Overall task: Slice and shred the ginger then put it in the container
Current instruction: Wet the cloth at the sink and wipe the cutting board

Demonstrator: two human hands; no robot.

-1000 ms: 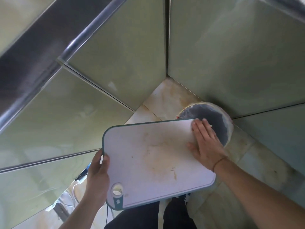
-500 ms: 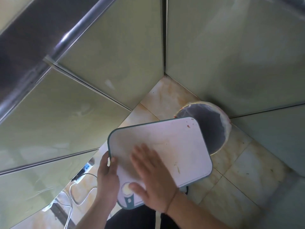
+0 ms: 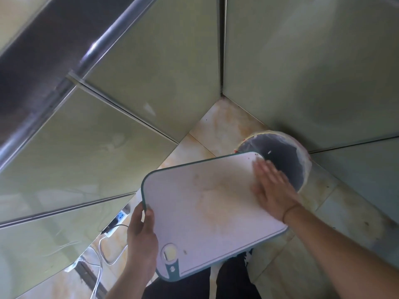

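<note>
Head view shows no ginger that I can make out; a white cutting board (image 3: 207, 214) with a teal rim is held over a round bin (image 3: 282, 160) on the tiled floor (image 3: 224, 126). Left hand (image 3: 141, 240) grips the board's near edge, thumb on top. Right hand (image 3: 274, 188) lies flat, fingers straight and together, at the board's far end.

The round dark-lined bin (image 3: 287, 162) is hemmed by green corner panels (image 3: 302, 72) and partly overhung by the white teal-rimmed cutting board (image 3: 205, 212).

Power strip (image 3: 117, 220) and white cables (image 3: 101, 253) on tiled floor (image 3: 224, 128)
</note>
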